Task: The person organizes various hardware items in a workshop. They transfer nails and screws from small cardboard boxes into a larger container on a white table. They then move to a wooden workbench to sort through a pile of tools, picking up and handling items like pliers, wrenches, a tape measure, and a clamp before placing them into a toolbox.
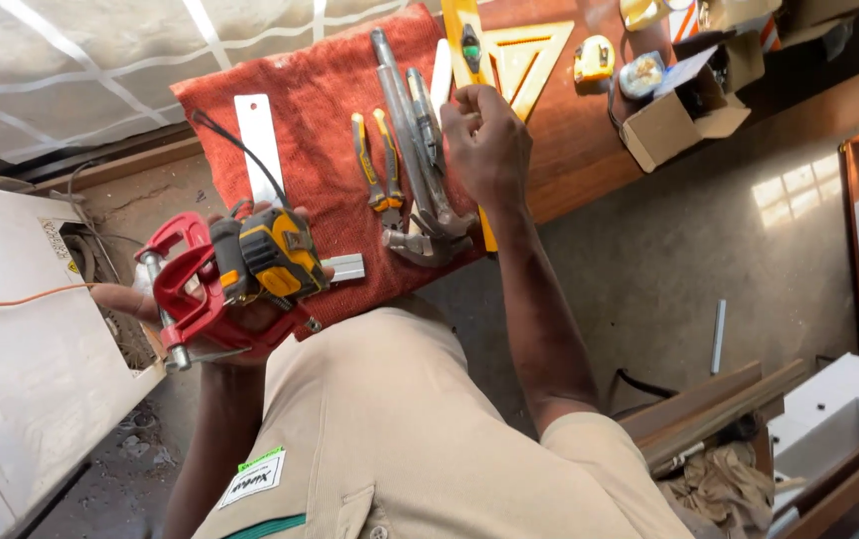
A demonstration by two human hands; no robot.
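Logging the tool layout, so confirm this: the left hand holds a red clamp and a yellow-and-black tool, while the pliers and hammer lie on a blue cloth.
One detail is wrong: the cloth is red, not blue, as the head view shows. The rest stands: the left hand holds the red clamp and yellow-and-black tool, and the pliers and hammer lie on that cloth.

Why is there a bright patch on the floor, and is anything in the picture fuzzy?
Head view: sunlight falls in window-shaped squares on the floor; the white sheet at top left is glary; the tools on the red cloth look sharp, while the right hand is slightly soft; the left hand under the red clamp is in shade.
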